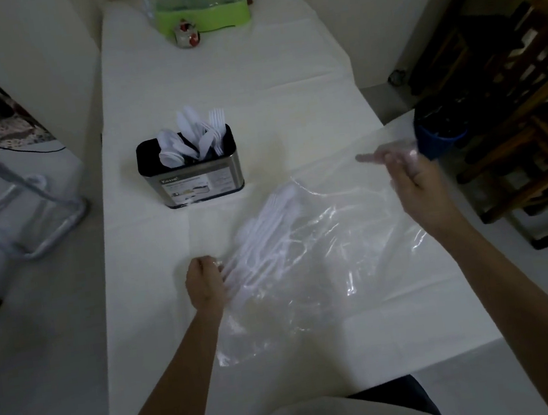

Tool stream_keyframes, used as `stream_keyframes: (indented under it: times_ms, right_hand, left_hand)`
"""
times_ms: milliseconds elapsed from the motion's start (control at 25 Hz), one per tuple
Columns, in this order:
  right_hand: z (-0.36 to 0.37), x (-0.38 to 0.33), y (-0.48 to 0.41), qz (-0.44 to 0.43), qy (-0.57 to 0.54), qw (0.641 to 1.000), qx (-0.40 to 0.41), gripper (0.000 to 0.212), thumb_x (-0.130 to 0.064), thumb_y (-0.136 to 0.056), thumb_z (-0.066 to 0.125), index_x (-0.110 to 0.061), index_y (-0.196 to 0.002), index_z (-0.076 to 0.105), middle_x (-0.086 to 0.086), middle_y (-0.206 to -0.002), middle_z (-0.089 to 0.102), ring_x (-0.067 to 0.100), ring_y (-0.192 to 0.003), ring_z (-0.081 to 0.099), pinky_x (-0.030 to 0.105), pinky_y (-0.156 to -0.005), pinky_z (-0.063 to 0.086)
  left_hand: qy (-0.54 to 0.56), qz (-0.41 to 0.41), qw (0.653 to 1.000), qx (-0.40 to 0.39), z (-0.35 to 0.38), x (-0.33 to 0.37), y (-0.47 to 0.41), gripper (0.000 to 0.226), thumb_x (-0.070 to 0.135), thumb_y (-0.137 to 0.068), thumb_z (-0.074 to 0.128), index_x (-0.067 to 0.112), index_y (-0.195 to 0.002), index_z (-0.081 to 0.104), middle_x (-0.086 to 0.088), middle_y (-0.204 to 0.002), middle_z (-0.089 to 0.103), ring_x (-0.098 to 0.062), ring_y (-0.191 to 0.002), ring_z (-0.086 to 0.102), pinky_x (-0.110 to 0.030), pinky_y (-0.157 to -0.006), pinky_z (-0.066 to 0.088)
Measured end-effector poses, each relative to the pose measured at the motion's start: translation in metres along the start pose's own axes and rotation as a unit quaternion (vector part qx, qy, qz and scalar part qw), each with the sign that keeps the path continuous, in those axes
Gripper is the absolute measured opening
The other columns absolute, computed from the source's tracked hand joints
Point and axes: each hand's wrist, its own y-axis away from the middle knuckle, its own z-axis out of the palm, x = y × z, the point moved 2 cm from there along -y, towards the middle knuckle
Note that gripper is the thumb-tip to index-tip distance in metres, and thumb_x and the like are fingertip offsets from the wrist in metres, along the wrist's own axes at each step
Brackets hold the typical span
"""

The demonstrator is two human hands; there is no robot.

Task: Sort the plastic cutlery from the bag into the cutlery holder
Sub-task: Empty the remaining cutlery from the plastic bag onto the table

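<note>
A clear plastic bag (pixel 324 263) lies crumpled on the white table (pixel 232 74). Several white plastic cutlery pieces (pixel 262 233) lie inside it, handles toward me. My left hand (pixel 204 281) is curled at the bag's left edge and grips the handle ends through the plastic. My right hand (pixel 410 180) is raised over the bag's far right side, blurred, its fingers pinching the bag's film. The cutlery holder (pixel 192 172), a steel box with a black rim, stands upright beyond the bag and holds white spoons, knives and forks in separate sections.
A green tray (pixel 203 12) with items and a small jar (pixel 187 35) sit at the table's far end. A blue cup (pixel 436 135) stands off the table's right side near dark wooden chairs (pixel 510 92). A metal frame (pixel 34 209) stands on the floor at left.
</note>
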Motion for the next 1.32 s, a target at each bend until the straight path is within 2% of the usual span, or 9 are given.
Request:
stream_keyframes:
  times_ms: [120, 240, 400, 560, 680, 880, 1000, 1200, 1320]
  right_hand:
    - [-0.001, -0.006, -0.014, 0.011, 0.005, 1.0, -0.026, 0.031, -0.028, -0.101, 0.037, -0.018, -0.106, 0.067, -0.025, -0.075, 0.059, 0.008, -0.052, 0.054, 0.022, -0.048, 0.043]
    - [0.005, -0.012, -0.03, 0.004, 0.043, 0.998, -0.045, 0.026, -0.039, -0.097, 0.043, -0.021, -0.091, 0.061, -0.016, -0.077, 0.068, 0.04, -0.075, 0.066, 0.05, -0.074, 0.053]
    - [0.017, -0.034, -0.039, -0.045, 0.228, 0.968, -0.094, 0.029, -0.025, -0.097, 0.038, -0.014, -0.104, 0.063, 0.005, -0.076, 0.062, 0.029, -0.07, 0.062, 0.034, -0.064, 0.045]
    - [-0.005, -0.046, -0.039, -0.051, 0.127, 0.989, 0.047, 0.025, -0.022, -0.099, 0.04, -0.007, -0.092, 0.059, 0.016, -0.06, 0.05, 0.018, -0.045, 0.043, 0.027, -0.05, 0.035]
    - [-0.014, -0.057, -0.036, -0.098, 0.114, 0.987, 0.059, 0.023, -0.016, -0.099, 0.043, -0.004, -0.092, 0.061, 0.0, -0.064, 0.049, 0.006, -0.045, 0.043, 0.016, -0.05, 0.03]
    - [-0.013, -0.054, -0.037, -0.084, 0.097, 0.99, 0.058, 0.028, -0.026, -0.098, 0.042, -0.009, -0.09, 0.063, 0.014, -0.056, 0.053, 0.027, -0.045, 0.042, 0.034, -0.048, 0.036]
    - [-0.016, -0.037, -0.027, -0.079, 0.092, 0.992, 0.042, 0.027, -0.022, -0.099, 0.043, -0.006, -0.091, 0.063, -0.009, -0.052, 0.044, 0.014, -0.044, 0.039, 0.025, -0.046, 0.032]
    - [-0.025, -0.01, -0.022, 0.005, 0.147, 0.988, 0.039, 0.026, -0.022, -0.099, 0.045, -0.004, -0.091, 0.062, 0.0, -0.055, 0.044, 0.003, -0.045, 0.045, 0.009, -0.046, 0.03]
    - [-0.029, 0.008, -0.015, 0.124, 0.242, 0.961, 0.05, 0.022, -0.032, -0.094, 0.051, -0.011, -0.094, 0.052, 0.003, -0.07, 0.051, 0.009, -0.061, 0.05, 0.015, -0.057, 0.036]
  left_hand:
    - [-0.115, 0.052, 0.992, -0.029, 0.001, -0.002, 0.0, 0.037, 0.03, -0.096, 0.043, 0.001, -0.088, 0.064, -0.012, -0.083, 0.069, -0.027, -0.075, 0.063, -0.032, -0.073, 0.047]
    - [-0.2, 0.091, 0.975, -0.028, 0.006, 0.004, 0.007, 0.035, 0.026, -0.098, 0.039, -0.002, -0.095, 0.061, -0.019, -0.094, 0.067, -0.033, -0.091, 0.062, -0.034, -0.072, 0.042]
    - [-0.18, 0.105, 0.977, 0.033, 0.011, 0.007, 0.022, 0.031, 0.019, -0.099, 0.037, -0.005, -0.099, 0.056, -0.027, -0.095, 0.063, -0.039, -0.09, 0.06, -0.039, -0.069, 0.041]
    - [-0.11, 0.079, 0.988, 0.068, 0.008, 0.004, 0.026, 0.027, 0.016, -0.098, 0.037, -0.004, -0.096, 0.055, -0.023, -0.088, 0.061, -0.032, -0.081, 0.057, -0.033, -0.064, 0.034]
    - [-0.045, 0.068, 0.997, -0.005, 0.011, -0.003, 0.015, 0.019, 0.014, -0.094, 0.043, 0.004, -0.086, 0.057, -0.014, -0.075, 0.058, -0.029, -0.071, 0.057, -0.035, -0.06, 0.047]
    - [-0.05, 0.06, 0.997, -0.006, 0.017, 0.003, 0.024, 0.024, 0.015, -0.095, 0.043, -0.002, -0.096, 0.06, -0.018, -0.089, 0.063, -0.028, -0.082, 0.059, -0.035, -0.075, 0.047]
    - [-0.075, 0.059, 0.995, 0.014, 0.015, 0.004, 0.032, 0.027, 0.016, -0.097, 0.041, -0.003, -0.104, 0.058, -0.01, -0.088, 0.06, -0.021, -0.082, 0.054, -0.028, -0.075, 0.04]
    - [-0.127, 0.054, 0.99, -0.013, 0.015, 0.004, 0.031, 0.028, 0.02, -0.096, 0.044, 0.0, -0.106, 0.06, -0.008, -0.088, 0.062, -0.02, -0.079, 0.055, -0.027, -0.071, 0.04]
    - [-0.134, 0.081, 0.987, -0.023, 0.014, 0.004, 0.036, 0.028, 0.019, -0.096, 0.044, -0.002, -0.102, 0.061, -0.01, -0.086, 0.062, -0.018, -0.074, 0.053, -0.025, -0.068, 0.038]
